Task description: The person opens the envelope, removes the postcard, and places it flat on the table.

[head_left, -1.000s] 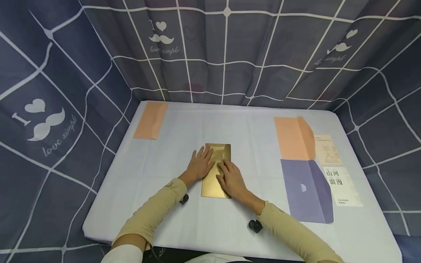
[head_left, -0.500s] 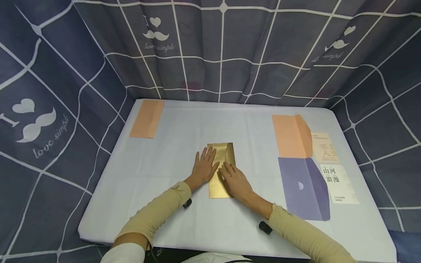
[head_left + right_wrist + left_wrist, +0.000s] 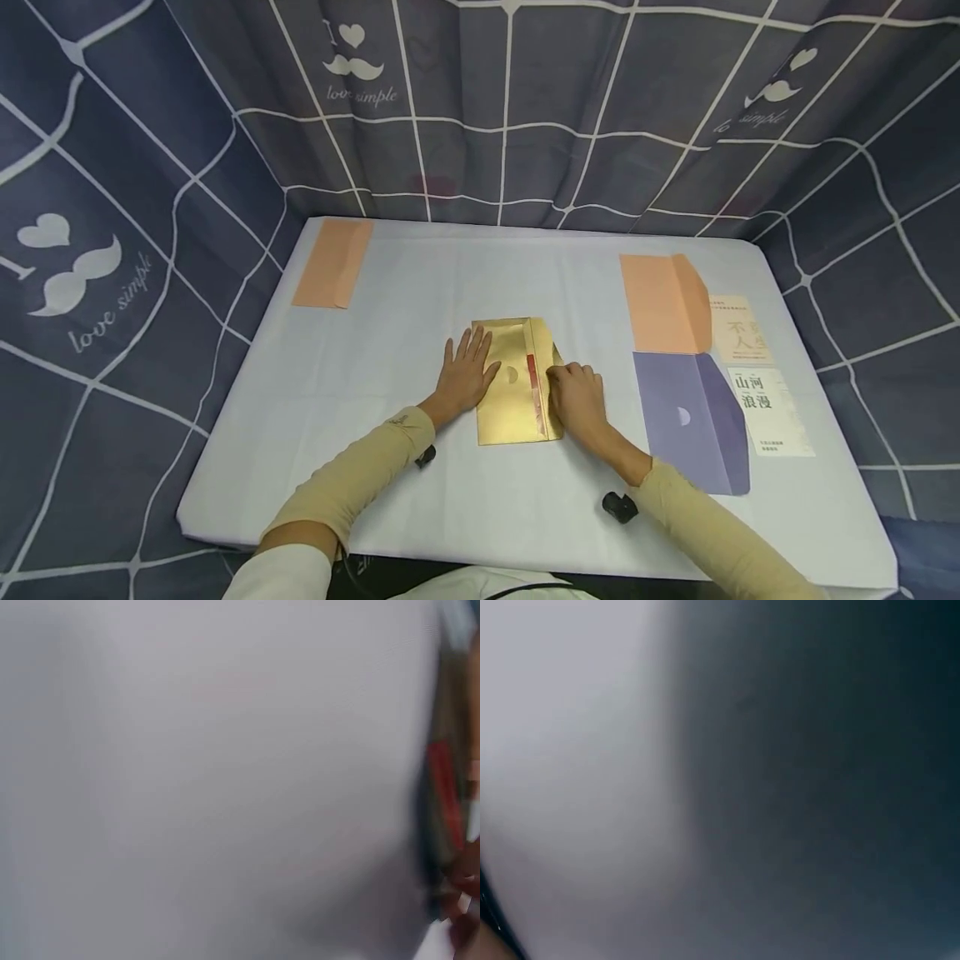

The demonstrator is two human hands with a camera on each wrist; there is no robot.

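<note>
A shiny gold envelope (image 3: 507,408) lies at the middle of the table, its flap swung out to the right. Along the fold runs a red strip (image 3: 534,379), and a half-round notch shows left of it. My left hand (image 3: 462,375) rests flat on the envelope's left part, fingers spread and straight. My right hand (image 3: 579,398), fingers curled, pinches the flap's right edge. In the right wrist view the red strip (image 3: 444,787) appears at the right border, beside some blurred fingers. The left wrist view is a blur of pale and dark surfaces.
An orange envelope (image 3: 333,263) lies at the table's far left. To the right are another orange envelope (image 3: 662,304), a purple envelope (image 3: 682,425) and two printed cards, one cream (image 3: 741,329), one white (image 3: 772,412). A patterned grey curtain (image 3: 465,75) surrounds the white table (image 3: 420,275).
My right hand has moved right, bringing the gold envelope's flap from folded over to opened out. The red strip and half-round notch now show. My left hand has stayed in place on the envelope.
</note>
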